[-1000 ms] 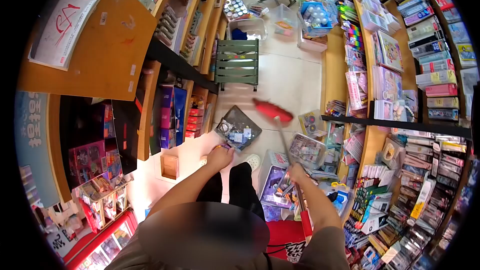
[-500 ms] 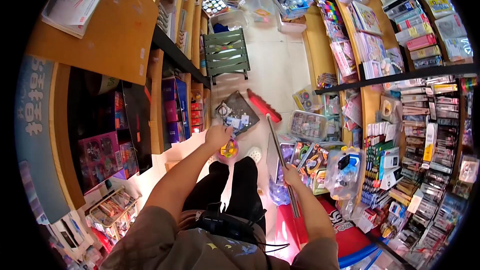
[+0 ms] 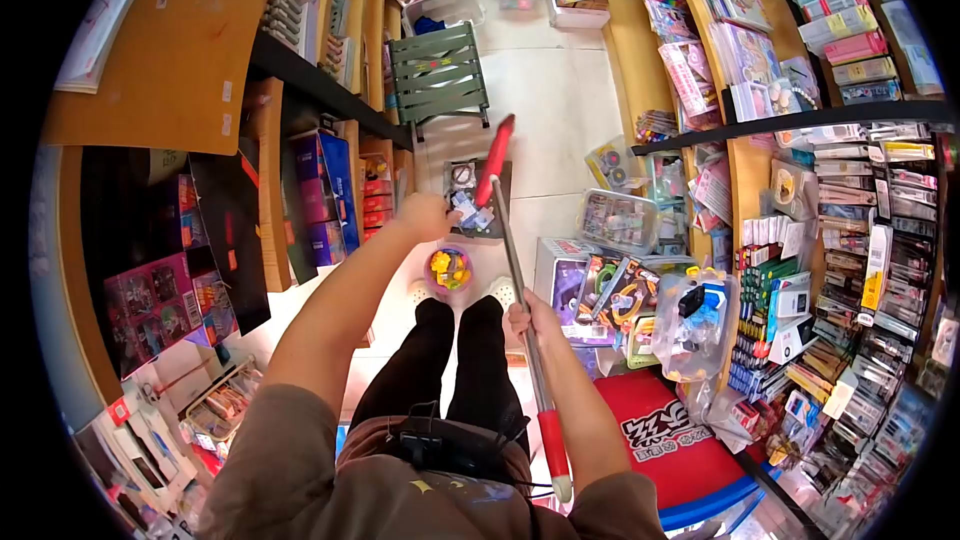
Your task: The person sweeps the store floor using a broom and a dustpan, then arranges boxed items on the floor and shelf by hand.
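Observation:
My right hand (image 3: 535,318) is wrapped round the grey pole of a broom (image 3: 515,255), whose narrow red head (image 3: 495,162) is over the right side of a dark dustpan (image 3: 462,176). White and bluish scraps (image 3: 470,210) lie in the pan. My left hand (image 3: 428,216) is closed at the pan's left edge and seems to grip it; the handle itself is hidden by the hand. Just below the pan, a small pink container (image 3: 447,268) with yellow pieces stands on the floor before my feet.
A green folding stool (image 3: 437,75) stands ahead at the left shelves. Boxed toys (image 3: 620,305), a clear bin (image 3: 695,325) and a plastic box (image 3: 618,220) crowd the right side. Stocked shelves line both sides of the narrow aisle. A red-topped seat (image 3: 650,440) is beside my right arm.
The broom head has swung left and up, from beside the dustpan to over it, and its handle end came nearer me. The dustpan has turned straighter. My left hand shifted slightly left and up.

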A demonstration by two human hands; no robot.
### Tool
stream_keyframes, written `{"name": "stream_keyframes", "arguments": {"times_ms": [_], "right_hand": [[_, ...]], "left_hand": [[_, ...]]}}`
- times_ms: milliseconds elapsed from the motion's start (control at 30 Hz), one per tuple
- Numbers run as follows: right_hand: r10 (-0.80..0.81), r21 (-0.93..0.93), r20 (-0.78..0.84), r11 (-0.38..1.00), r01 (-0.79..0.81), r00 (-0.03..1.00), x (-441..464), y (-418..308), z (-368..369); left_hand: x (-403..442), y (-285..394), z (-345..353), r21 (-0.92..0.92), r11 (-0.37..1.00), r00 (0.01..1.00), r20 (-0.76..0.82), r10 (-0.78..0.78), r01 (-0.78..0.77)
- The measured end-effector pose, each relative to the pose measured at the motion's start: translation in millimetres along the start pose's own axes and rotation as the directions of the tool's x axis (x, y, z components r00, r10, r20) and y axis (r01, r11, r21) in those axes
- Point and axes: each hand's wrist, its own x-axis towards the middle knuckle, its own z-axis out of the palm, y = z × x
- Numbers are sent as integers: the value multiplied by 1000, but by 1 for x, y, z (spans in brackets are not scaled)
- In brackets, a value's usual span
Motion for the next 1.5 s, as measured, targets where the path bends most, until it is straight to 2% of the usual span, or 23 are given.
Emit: {"name": "stream_keyframes", "arguments": {"times_ms": [133,233,267,367,400,500,533,567,633,667,700,767,833,900,967,1067,1200,1367,1500], "right_hand": [[-236,-265,-1,937,227,972,-46,16,14],[-343,-446,-90,853,270,935,-64,9,13],[-341,-454,-74,848,272,937,-66,5,5],[-379,-456,-200,852,257,903,-61,-3,-11],[-380,-441,-231,861,252,895,-63,-3,-9],[-267,-183,-161,954,237,950,-32,-6,-34],[-294,-190,-105,944,271,950,-14,-4,-42],[-238,-142,-91,964,224,967,-15,-2,-31],[-4,175,38,985,-3,999,-2,3,-43],[-3,213,131,977,-26,991,-4,13,-47],[-11,189,148,982,-18,989,-16,38,-45],[-178,33,96,984,175,979,-25,64,-44],[-338,-153,-22,931,331,941,-37,87,-41],[-458,-339,-197,861,378,867,-37,101,-39],[-526,-433,-272,815,386,806,-16,110,-56],[-504,-299,-210,849,435,838,23,115,-64],[-391,-153,-43,912,381,919,22,135,-55],[-448,-333,-148,862,382,882,-16,172,-40],[-539,-437,-325,814,382,777,-18,190,-75]], "left_hand": [[1,3,9,-35,999,995,-96,6,-9],[3,1,12,-42,999,996,-94,3,-7],[5,-1,7,-41,999,998,-67,-4,1],[15,-3,-6,7,1000,1000,10,-18,18],[16,-2,-11,31,999,999,34,-20,19],[17,9,-21,133,990,996,89,26,-38],[18,11,-20,156,987,995,94,29,-43],[20,13,-18,176,983,994,104,34,-52],[20,10,-13,199,978,992,123,39,-63],[21,5,-12,200,977,991,126,42,-67],[21,0,-12,214,972,989,134,68,-96],[24,-10,-8,250,955,982,135,129,-160],[23,-18,-5,260,946,977,139,160,-192],[22,-20,-3,253,948,977,143,160,-193],[22,-23,3,299,934,980,90,176,-195],[27,-27,14,303,928,975,34,217,-217],[24,-23,19,210,944,966,6,260,-255],[19,-7,12,249,908,942,99,322,-337],[25,5,19,294,858,907,175,384,-421]]}}
